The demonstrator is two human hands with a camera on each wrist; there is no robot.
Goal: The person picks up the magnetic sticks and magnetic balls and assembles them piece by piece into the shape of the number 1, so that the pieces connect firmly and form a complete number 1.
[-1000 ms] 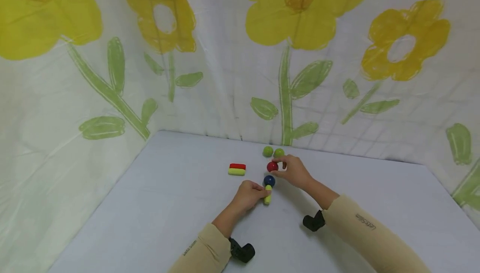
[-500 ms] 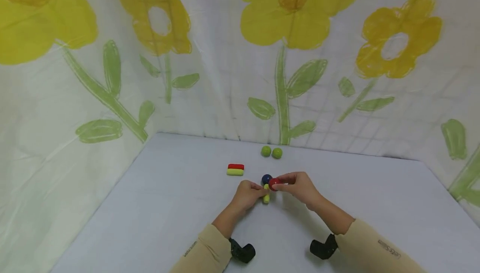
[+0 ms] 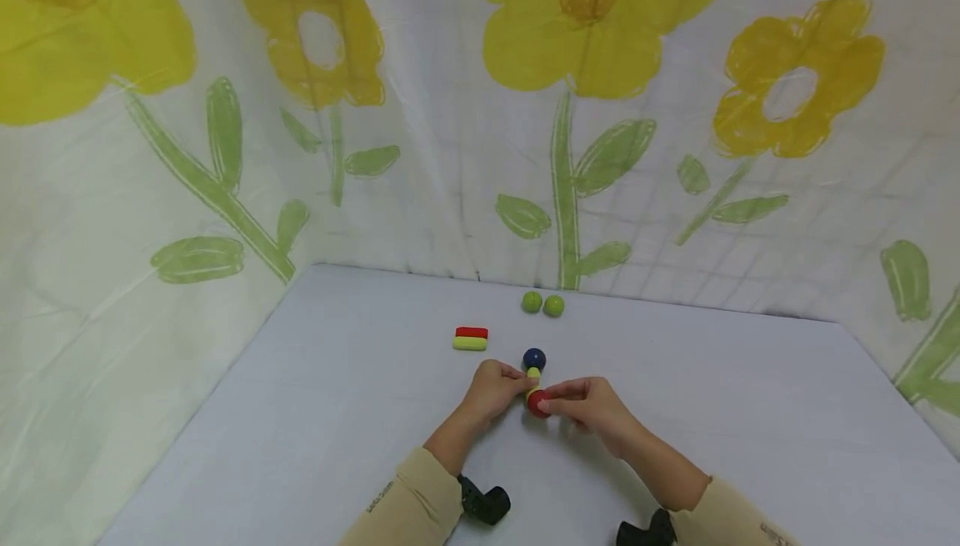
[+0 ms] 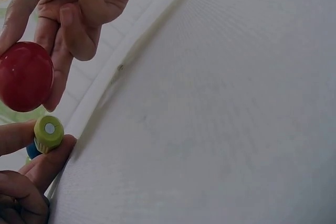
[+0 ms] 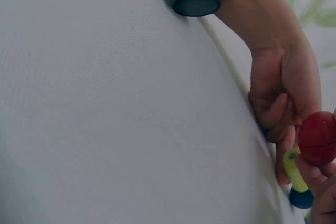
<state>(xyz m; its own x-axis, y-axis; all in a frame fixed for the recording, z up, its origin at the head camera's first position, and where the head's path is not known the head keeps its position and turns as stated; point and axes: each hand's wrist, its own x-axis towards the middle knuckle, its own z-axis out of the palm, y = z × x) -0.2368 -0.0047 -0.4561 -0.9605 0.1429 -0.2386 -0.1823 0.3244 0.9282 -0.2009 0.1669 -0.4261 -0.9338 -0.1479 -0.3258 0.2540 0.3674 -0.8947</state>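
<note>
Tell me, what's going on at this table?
A person is working with small, colorful pieces. Their left hand pinches a yellow-green rod with a blue ball at its far end. Their right hand holds a red ball close to the rod's near end, not yet fixed on. Farther back on the table lie a red stick, a yellow-green stick right beside it, and two green balls.

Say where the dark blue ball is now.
In the head view, the dark blue ball is just right of centre, at the far end of the yellow-green stick pinched by the left hand, beyond the red ball.
</note>
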